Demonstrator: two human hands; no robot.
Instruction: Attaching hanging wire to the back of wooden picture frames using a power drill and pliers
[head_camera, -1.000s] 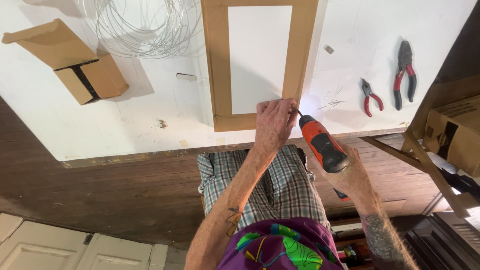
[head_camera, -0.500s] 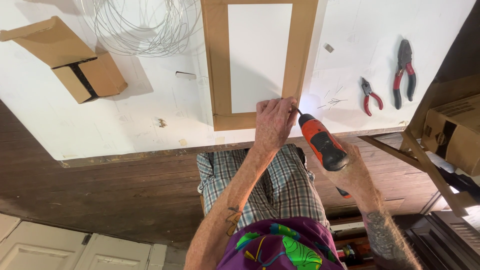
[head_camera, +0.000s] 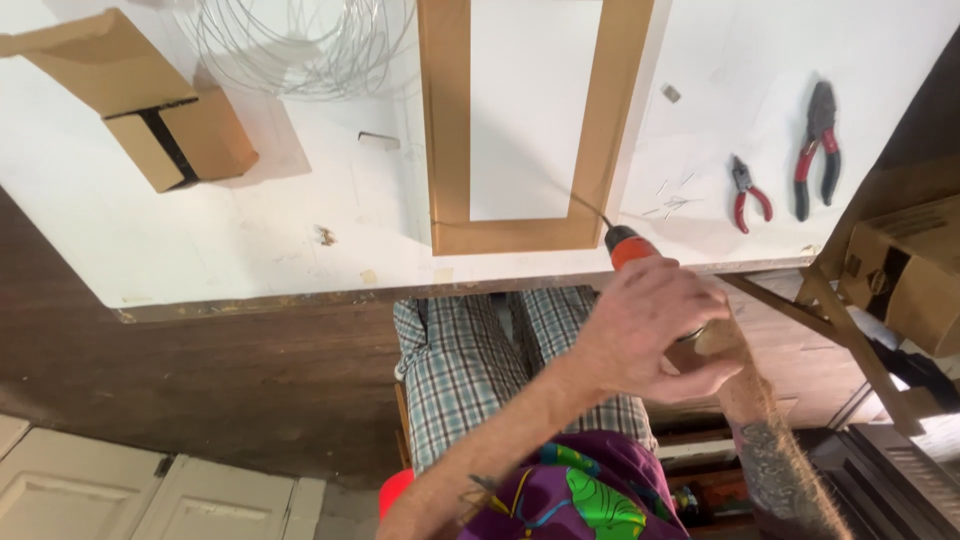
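A light-brown wooden frame (head_camera: 446, 130) lies flat on the white tabletop (head_camera: 250, 230). An orange drill (head_camera: 628, 246) points its thin bit at the frame's near right corner. My left hand (head_camera: 655, 325) is curled over the drill's body and hides most of it. My right hand (head_camera: 716, 340) is almost wholly hidden under the left, at the drill's grip; only its wrist and tattooed forearm show.
Two red-handled pliers (head_camera: 745, 190) (head_camera: 818, 145) lie right of the frame. A coil of thin wire (head_camera: 300, 50) and an open cardboard box (head_camera: 150, 110) sit at the far left. Another cardboard box (head_camera: 905, 280) rests on a wooden stand at right. My checked trousers (head_camera: 470, 360) show below the table edge.
My left hand has left the frame's near corner and come back and right onto the drill's body. The drill has stayed in about the same place.
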